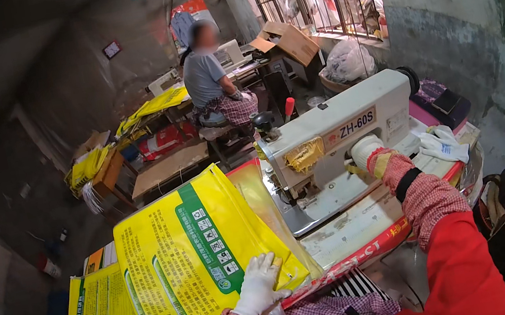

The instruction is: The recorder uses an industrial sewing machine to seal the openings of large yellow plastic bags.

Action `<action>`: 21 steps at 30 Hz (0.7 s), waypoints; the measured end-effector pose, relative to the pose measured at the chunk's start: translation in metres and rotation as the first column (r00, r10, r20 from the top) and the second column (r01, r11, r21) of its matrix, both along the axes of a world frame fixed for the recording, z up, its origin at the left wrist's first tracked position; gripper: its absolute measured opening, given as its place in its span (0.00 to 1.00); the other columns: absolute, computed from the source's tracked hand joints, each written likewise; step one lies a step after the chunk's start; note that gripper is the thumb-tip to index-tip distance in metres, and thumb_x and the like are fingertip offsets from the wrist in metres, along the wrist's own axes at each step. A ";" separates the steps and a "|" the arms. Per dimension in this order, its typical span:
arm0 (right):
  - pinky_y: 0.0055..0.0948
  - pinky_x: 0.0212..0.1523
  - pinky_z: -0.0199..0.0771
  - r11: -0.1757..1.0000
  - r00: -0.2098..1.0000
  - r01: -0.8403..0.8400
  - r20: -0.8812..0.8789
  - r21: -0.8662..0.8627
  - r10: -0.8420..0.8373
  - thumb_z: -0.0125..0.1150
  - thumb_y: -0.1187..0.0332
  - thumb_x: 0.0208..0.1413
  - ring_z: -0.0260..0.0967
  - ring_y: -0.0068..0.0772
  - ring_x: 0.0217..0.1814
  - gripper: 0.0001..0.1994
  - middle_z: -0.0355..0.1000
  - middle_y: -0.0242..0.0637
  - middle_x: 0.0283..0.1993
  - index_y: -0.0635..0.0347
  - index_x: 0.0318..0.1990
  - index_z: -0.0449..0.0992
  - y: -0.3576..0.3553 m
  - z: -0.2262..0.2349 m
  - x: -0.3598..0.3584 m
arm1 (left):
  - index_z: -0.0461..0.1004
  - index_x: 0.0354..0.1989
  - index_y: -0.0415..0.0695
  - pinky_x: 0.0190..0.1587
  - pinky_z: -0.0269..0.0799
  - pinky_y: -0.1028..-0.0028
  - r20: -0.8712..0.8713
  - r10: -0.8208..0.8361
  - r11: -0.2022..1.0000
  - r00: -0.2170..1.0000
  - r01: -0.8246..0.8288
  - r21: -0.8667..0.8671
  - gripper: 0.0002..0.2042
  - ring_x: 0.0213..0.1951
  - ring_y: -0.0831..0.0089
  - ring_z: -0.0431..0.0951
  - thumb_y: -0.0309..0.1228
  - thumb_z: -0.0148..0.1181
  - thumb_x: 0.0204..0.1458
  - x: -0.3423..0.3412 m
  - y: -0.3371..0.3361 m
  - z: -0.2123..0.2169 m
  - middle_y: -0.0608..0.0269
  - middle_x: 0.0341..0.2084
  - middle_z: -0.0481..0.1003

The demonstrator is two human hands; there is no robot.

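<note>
My left hand [260, 288], in a white knit glove, lies with its fingers stretched over the lower right corner of a yellow printed sack [156, 260] with a green band. That sack is the top of a stack whose right edge reaches the sewing machine's bed. My right hand [368, 150], also gloved in white, is in the space under the arm of the white sewing machine [340, 123]. Its fingertips point down and left beside a small yellowish bit. Whether they grip anything is unclear. The machine's needle end stands just right of the sacks.
A white glove [444, 144] lies at the table's right end, near a dark purple item [443, 100]. A red-handled tool [289, 108] stands behind the machine. Farther back, a person [213, 84] sits at another table with yellow sacks [154, 107]. An open cardboard box [290, 41] is by the barred window.
</note>
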State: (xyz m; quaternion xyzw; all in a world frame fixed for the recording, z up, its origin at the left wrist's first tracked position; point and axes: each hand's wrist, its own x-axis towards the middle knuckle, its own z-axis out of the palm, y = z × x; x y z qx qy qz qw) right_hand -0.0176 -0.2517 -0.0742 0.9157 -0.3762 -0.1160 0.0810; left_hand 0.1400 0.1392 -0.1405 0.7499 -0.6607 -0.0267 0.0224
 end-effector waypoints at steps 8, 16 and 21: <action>0.36 0.47 0.74 0.998 0.997 0.058 0.057 0.025 -0.059 0.68 0.55 0.42 0.75 0.40 0.48 0.18 0.77 0.37 0.45 0.45 0.42 0.81 -0.012 -0.007 0.004 | 0.65 0.54 0.41 0.64 0.51 0.55 -0.010 0.034 0.994 0.999 -0.035 -0.100 0.37 0.59 0.49 0.58 0.42 0.72 0.33 -0.010 0.045 0.038 0.49 0.56 0.61; 0.31 0.55 0.64 0.998 1.000 -0.020 0.007 -0.062 0.020 0.67 0.57 0.45 0.68 0.35 0.57 0.20 0.75 0.34 0.50 0.47 0.48 0.78 0.023 0.020 -0.022 | 0.65 0.55 0.45 0.63 0.51 0.50 0.159 0.149 0.985 0.976 -0.132 -0.114 0.37 0.60 0.47 0.57 0.41 0.72 0.32 -0.012 0.100 0.054 0.50 0.57 0.60; 0.35 0.53 0.66 0.985 0.962 -0.123 0.229 -0.123 0.149 0.62 0.59 0.51 0.68 0.36 0.55 0.17 0.74 0.35 0.49 0.48 0.48 0.75 0.058 0.016 -0.034 | 0.66 0.52 0.43 0.62 0.54 0.52 0.229 0.231 0.963 0.946 -0.187 -0.196 0.33 0.58 0.48 0.60 0.35 0.71 0.33 -0.007 0.120 0.054 0.51 0.54 0.62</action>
